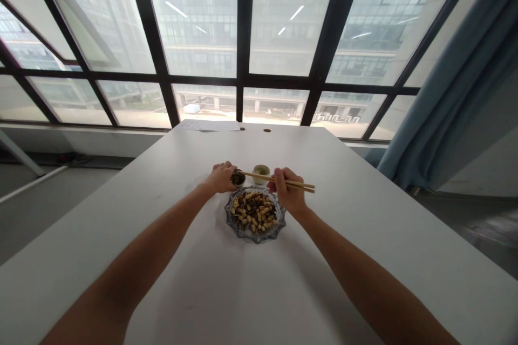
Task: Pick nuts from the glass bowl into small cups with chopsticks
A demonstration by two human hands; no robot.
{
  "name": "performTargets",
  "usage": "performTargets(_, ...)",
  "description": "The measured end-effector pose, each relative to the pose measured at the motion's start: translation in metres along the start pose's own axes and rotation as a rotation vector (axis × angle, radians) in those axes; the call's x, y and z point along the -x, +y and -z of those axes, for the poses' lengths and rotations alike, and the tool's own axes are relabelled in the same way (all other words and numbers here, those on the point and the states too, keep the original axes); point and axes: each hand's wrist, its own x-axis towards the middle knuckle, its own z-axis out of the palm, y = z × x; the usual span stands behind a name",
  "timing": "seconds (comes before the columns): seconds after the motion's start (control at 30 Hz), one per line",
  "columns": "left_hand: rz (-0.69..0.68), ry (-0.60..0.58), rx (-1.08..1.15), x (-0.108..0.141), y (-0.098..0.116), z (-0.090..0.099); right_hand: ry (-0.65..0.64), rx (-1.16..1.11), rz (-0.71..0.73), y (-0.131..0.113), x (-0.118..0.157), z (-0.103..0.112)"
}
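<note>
My left hand (222, 177) is wrapped round a small cup (237, 178) with dark contents, just behind a glass plate. In my right hand (288, 188) is a pair of wooden chopsticks (301, 186), held slantwise with the tips pointing left, at the mouth of the small cup. Whether the tips pinch anything is too small to tell. The scalloped glass plate (230, 225) holds a heap of peanuts in shells (254, 213) mixed with small dark pieces. A pale greenish cup (261, 172) stands between my hands, partly behind the chopsticks.
The white table (170, 259) reaches toward the windows. Papers (210, 125) lie at its far left edge, near two round holes in the tabletop. A blue curtain (449, 91) hangs at the right.
</note>
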Motion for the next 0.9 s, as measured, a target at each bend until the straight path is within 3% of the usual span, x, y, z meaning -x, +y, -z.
performTargets(0.1, 0.001, -0.011, -0.008, 0.001, 0.002, 0.001, -0.212, 0.071, 0.081, 0.003, -0.008, -0.018)
performTargets(0.17, -0.001, -0.015, -0.005, 0.001, 0.0, 0.0, -0.264, 0.088, 0.111, 0.001, -0.011, -0.014)
performTargets(0.23, 0.007, -0.009, -0.002, 0.0, -0.002, -0.002, -0.233, 0.08, 0.084, -0.005, -0.011, 0.001)
performTargets(0.4, 0.058, -0.031, 0.036, -0.008, -0.01, -0.007, -0.174, 0.026, -0.135, -0.03, -0.002, 0.055)
performTargets(0.47, 0.08, -0.067, 0.056, -0.009, -0.012, -0.007, -0.257, 0.057, -0.216, -0.038, 0.001, 0.068)
performTargets(0.57, 0.078, -0.063, 0.076, -0.003, -0.016, -0.005, -0.398, 0.104, -0.245, -0.04, 0.006, 0.071)
performTargets(0.7, 0.054, 0.148, 0.07, 0.023, -0.03, -0.002, -0.414, 0.099, -0.187, -0.026, 0.014, 0.057)
performTargets(0.9, 0.137, 0.499, 0.202, 0.072, -0.06, -0.005, -0.237, -0.003, -0.145, -0.007, 0.018, 0.046)
